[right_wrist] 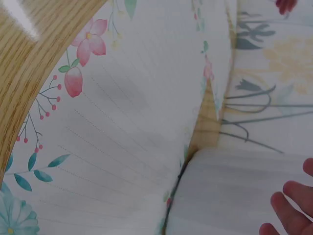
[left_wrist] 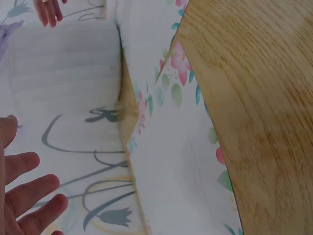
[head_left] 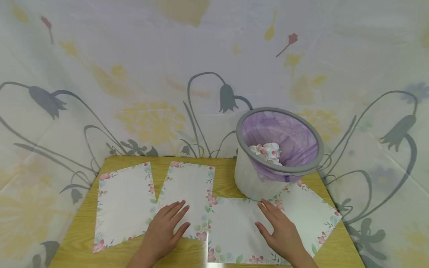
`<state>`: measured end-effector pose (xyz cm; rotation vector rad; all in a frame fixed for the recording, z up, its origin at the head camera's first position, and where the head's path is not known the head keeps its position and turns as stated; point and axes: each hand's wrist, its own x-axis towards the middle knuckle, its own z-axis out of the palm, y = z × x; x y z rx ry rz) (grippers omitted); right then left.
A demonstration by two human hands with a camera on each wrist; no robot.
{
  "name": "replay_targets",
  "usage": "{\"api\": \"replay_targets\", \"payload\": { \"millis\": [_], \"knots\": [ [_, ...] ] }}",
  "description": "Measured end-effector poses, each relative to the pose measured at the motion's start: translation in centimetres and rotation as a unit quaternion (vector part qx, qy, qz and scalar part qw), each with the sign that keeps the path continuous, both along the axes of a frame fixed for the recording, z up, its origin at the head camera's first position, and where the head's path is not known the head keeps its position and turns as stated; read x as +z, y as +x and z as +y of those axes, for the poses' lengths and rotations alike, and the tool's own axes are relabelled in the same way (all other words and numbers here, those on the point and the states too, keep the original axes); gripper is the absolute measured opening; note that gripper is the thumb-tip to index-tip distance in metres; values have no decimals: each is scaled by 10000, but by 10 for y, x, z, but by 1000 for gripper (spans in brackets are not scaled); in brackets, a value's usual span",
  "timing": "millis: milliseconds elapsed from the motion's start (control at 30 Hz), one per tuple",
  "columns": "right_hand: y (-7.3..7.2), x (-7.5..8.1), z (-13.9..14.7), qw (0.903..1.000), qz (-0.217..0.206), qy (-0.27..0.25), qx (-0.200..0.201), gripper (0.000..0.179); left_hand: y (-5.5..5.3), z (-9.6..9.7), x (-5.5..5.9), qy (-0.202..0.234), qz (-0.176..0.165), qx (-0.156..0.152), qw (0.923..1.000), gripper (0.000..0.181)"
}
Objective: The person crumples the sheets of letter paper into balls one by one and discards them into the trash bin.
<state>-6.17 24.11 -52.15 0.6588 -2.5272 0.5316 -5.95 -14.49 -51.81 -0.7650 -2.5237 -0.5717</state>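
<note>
My left hand (head_left: 164, 230) hovers over the lower part of a flower-bordered sheet of paper (head_left: 187, 186), fingers extended and holding nothing. Over another such sheet (head_left: 234, 227), lying sideways, my right hand (head_left: 279, 232) is held with its fingers spread and nothing in them. A third sheet (head_left: 125, 204) lies at the left, and a fourth sheet (head_left: 308, 212) lies slanted at the right, partly under the bin. In the wrist views the left fingers (left_wrist: 36, 196) and right fingers (right_wrist: 288, 208) show straight or slightly bent.
A white bin (head_left: 249, 182) with a grey rim and purple liner (head_left: 295, 137) stands at the back right, crumpled paper (head_left: 268, 152) inside. The wooden table (head_left: 77, 238) meets flower-printed cloth (head_left: 151, 56) at its back and sides.
</note>
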Motion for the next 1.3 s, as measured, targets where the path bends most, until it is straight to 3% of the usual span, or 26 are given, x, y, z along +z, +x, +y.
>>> {"api": "replay_targets", "payload": {
  "millis": [167, 367, 500, 600, 733, 867, 967, 1033, 1100, 1300],
  "knots": [
    [-2, -9, 2, 9965, -283, -640, -463, 54, 1, 9, -8, 282, -591, 261, 9975, 34],
    [-6, -15, 10, 9862, -403, -1246, -1017, 29, 4, 25, -18, 615, -879, 489, 9930, 23],
    [-9, -18, 17, 9749, -536, -1678, -1360, 16, 5, 36, -23, 725, -1347, 537, 9868, 17],
    [-10, -19, 23, 9631, -732, -1962, -1689, 11, 5, 41, -27, 852, -1758, 398, 9799, 17],
    [-11, -22, 31, 9420, -1375, -2115, -2214, 10, 5, 47, -37, 1232, -2340, 67, 9644, 19],
    [-8, -27, 35, 9117, -2479, -1892, -2676, 19, 6, 54, -49, 1784, -2953, -234, 9383, 20],
    [-6, -32, 37, 8853, -3221, -1767, -2850, 31, 6, 59, -55, 2030, -3224, -387, 9238, 21],
    [-5, -37, 37, 8738, -3489, -1767, -2889, 36, 6, 61, -57, 2098, -3304, -428, 9192, 22],
    [-5, -40, 37, 8703, -3576, -1796, -2871, 39, 7, 62, -59, 2178, -3407, -445, 9135, 24],
    [-4, -48, 37, 8815, -3361, -1546, -2935, 60, 8, 63, -65, 2460, -3704, -442, 8946, 28]
  ]
}}
